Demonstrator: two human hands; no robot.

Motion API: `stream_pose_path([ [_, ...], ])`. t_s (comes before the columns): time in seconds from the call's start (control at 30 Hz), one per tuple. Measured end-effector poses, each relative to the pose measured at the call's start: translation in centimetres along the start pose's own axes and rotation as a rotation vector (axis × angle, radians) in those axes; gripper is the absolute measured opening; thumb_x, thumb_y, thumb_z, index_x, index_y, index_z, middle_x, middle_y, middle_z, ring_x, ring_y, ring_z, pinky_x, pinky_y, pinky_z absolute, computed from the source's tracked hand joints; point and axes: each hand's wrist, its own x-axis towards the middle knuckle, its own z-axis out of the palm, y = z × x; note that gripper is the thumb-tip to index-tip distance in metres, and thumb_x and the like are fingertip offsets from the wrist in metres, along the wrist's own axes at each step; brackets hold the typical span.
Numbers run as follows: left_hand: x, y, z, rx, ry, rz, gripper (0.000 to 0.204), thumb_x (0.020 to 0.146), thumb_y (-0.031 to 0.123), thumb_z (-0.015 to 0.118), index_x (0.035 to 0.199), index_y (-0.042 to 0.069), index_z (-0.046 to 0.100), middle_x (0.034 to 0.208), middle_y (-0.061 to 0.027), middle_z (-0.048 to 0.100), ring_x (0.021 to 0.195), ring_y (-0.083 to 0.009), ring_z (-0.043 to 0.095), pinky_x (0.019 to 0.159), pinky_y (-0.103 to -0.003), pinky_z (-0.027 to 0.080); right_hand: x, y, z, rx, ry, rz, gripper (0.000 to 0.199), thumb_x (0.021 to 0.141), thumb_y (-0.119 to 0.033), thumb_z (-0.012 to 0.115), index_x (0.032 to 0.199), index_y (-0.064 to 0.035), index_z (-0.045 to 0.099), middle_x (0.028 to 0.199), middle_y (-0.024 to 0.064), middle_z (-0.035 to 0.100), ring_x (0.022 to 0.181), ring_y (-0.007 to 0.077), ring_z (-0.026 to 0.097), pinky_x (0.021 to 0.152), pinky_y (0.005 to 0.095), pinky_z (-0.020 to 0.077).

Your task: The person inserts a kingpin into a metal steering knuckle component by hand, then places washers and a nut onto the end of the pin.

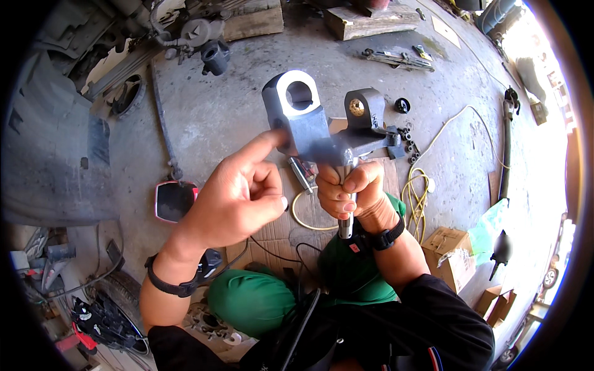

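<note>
Bronze bushing [356, 107] looks done at 1 o'clock on the held-up forked steel knuckle [307, 131]; 12 o'clock eye [298, 75] seems bare. Right hand [365, 185] wraps the shaft [346, 229]; left hand [232, 195] half-curled, index touching the knuckle.

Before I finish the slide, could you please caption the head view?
Right hand grips a metal part by its shaft, left hand pointing at it, above a concrete floor.

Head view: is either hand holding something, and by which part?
The right hand holds the steering-knuckle-like metal part by its shiny shaft. The left hand grips nothing; its index finger points at the part, contact unclear.
</note>
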Motion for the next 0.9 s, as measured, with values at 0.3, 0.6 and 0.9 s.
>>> stream_pose_path([
  [0.3, 0.0, 0.9, -0.4, -1.041, -0.243, -0.148, 0.087, 0.077, 0.003, 0.055, 0.153, -0.003, 0.015, 0.064, -0.0065, 0.046, 0.040, -0.0120, 0.034, 0.040, -0.024, 0.031, 0.0, 0.4, 0.2, -0.059, 0.087, -0.058, 0.022, 0.060, -0.007, 0.057, 0.079, 0.0025, 0.048, 0.057, 0.0121, 0.047, 0.037, 0.0195, 0.044, 0.034, 0.0339, 0.0396],
  [0.6, -0.3, -0.8, -1.6, -1.395, -0.303, 0.026, 0.066, 0.089, 0.011, 0.044, 0.143, -0.019, 0.021, 0.061, -0.0060, 0.047, 0.036, -0.0142, 0.041, 0.037, -0.027, 0.033, -0.2, 0.2, -0.4, -0.823, 0.130, -0.263, 0.036, 0.061, -0.001, 0.062, 0.096, 0.0045, 0.055, 0.062, 0.0124, 0.053, 0.043, 0.0199, 0.048, 0.041, 0.0332, 0.0414],
  [0.9, -0.2, -3.5, -2.7, -1.317, -0.316, 0.037, 0.060, 0.085, 0.007, 0.040, 0.139, -0.019, 0.035, 0.055, -0.0063, 0.044, 0.032, -0.0108, 0.034, 0.031, -0.025, 0.026, -0.2, 0.0, 1.7, -1.374, 0.127, -0.526, 0.031, 0.062, -0.001, 0.067, 0.092, 0.0017, 0.060, 0.067, 0.0086, 0.058, 0.053, 0.0173, 0.053, 0.049, 0.0302, 0.0441],
])
